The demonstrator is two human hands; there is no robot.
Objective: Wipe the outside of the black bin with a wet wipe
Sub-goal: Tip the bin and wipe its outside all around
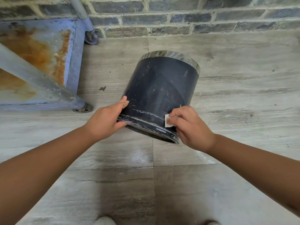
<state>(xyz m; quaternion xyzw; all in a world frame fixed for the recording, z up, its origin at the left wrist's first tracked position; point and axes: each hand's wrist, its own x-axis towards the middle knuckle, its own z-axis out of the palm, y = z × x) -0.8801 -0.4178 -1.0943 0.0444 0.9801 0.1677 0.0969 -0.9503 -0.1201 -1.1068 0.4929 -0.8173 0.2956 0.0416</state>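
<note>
The black bin (pixel 160 88) is tilted toward me on the tiled floor, its rim nearest me and its base pointing at the wall. Pale smears and specks mark its side. My left hand (pixel 106 120) grips the rim on the left, thumb on the outer wall and fingers curled under the lip. My right hand (pixel 192 127) pinches a small folded white wet wipe (pixel 168 121) and presses it on the bin's wall just above the rim on the right.
A rusty blue metal frame (pixel 72 62) with a grey diagonal bar and castor feet stands to the left. A brick wall (pixel 178 17) runs along the back. Grey wood-look floor tiles (pixel 235 98) lie to the right and in front.
</note>
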